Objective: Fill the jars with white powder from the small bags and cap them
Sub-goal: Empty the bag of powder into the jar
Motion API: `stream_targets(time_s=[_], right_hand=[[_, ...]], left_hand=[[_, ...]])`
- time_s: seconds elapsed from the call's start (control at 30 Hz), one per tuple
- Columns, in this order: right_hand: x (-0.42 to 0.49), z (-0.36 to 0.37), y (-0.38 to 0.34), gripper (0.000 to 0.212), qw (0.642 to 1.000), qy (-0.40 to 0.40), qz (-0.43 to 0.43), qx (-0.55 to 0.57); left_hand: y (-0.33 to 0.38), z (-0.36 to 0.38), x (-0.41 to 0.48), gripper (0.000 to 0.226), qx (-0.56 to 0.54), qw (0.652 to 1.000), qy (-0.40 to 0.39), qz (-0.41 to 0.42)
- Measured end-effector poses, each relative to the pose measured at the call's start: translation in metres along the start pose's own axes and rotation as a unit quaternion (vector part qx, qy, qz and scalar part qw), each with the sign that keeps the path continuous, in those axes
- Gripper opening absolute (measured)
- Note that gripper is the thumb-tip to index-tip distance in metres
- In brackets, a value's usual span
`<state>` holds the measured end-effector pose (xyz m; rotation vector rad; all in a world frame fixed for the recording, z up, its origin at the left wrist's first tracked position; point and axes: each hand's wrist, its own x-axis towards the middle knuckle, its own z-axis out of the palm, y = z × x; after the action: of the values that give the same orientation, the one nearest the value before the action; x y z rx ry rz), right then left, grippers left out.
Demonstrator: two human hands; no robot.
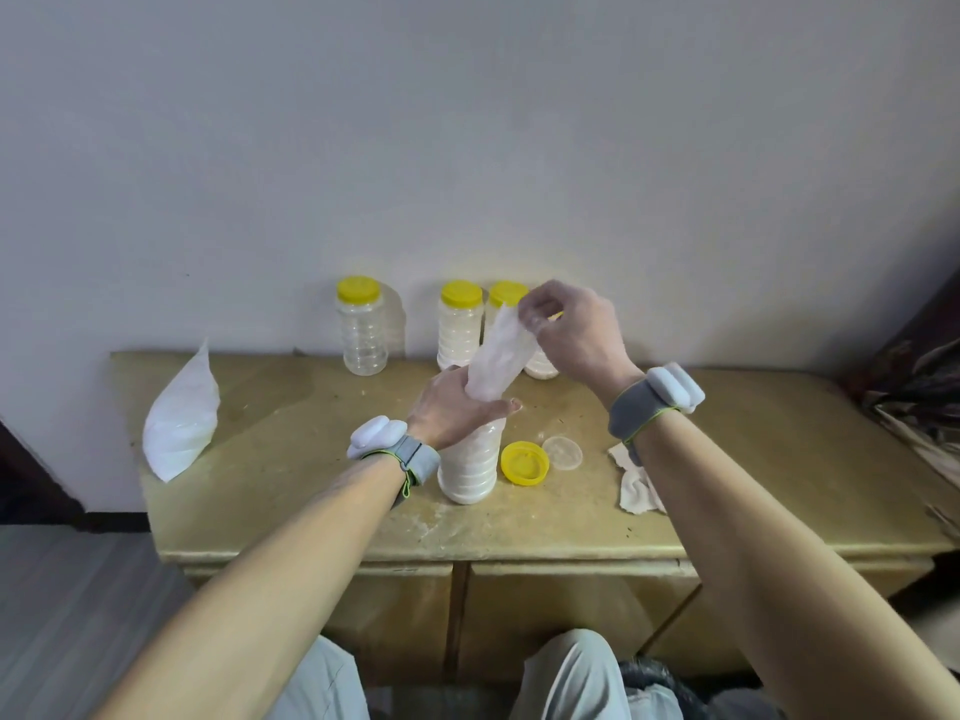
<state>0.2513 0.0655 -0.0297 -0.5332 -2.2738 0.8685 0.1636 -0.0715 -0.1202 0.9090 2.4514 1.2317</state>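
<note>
We are draining the bag (498,356) into the jar (470,470), which is standing upright near the front of the counter (753,459) and looking nearly full. The bag's long axis is slanting from the jar's mouth up, away and to the right. Our left hand (452,407) is curling round the jar's neck and the bag's lower end together, pinning one to the other. Our right hand (566,330) is pinching the bag's top end, above and beyond the left. We are judging the bag close to empty, so the coming move is turning on the cap (524,462). It is lying open side up just right of the jar, below the right hand, which is the nearer one. The left is busy steadying the jar.
</note>
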Motion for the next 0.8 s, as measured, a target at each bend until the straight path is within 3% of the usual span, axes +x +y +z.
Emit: stream_targets(time_s=[0.13,0.23,0.3,0.4,0.5,0.6,0.7,0.8], right_hand=[[0.0019,-0.0001,0.0019,0.012,0.998,0.055,0.005,0.036],[-0.0015,0.0043,0.0028,0.012,1.0,-0.012,-0.006,-0.001],[-0.0009,0.0032,0.0026,0.011,0.998,0.051,0.005,0.039],[-0.001,0.0034,0.0015,0.01,1.0,-0.012,-0.005,0.005],[0.0007,0.001,0.0024,0.01,0.997,0.061,0.004,0.047],[-0.0008,0.0021,0.0021,0.009,1.0,0.006,-0.004,0.025],[0.0,-0.0009,0.0027,0.01,0.997,0.068,0.003,0.047],[-0.002,0.0014,0.0046,0.011,1.0,0.006,-0.01,0.013]], left_hand=[[0.0007,-0.0019,-0.0012,0.04,0.0,1.0,-0.003,0.003],[0.0004,-0.0013,-0.0008,0.041,-0.008,1.0,-0.003,-0.002],[0.0008,-0.0015,-0.0017,0.042,-0.006,1.0,-0.005,-0.002],[-0.0006,-0.0012,-0.0015,0.049,-0.01,1.0,-0.006,-0.007],[-0.0004,-0.0013,-0.0015,0.05,-0.008,1.0,-0.009,-0.003],[-0.0015,-0.0019,-0.0016,0.052,-0.015,1.0,-0.006,-0.011],[-0.0028,-0.0019,-0.0017,0.053,-0.015,1.0,-0.011,-0.005],[-0.0046,-0.0031,-0.0017,0.067,-0.023,1.0,-0.008,-0.01]])
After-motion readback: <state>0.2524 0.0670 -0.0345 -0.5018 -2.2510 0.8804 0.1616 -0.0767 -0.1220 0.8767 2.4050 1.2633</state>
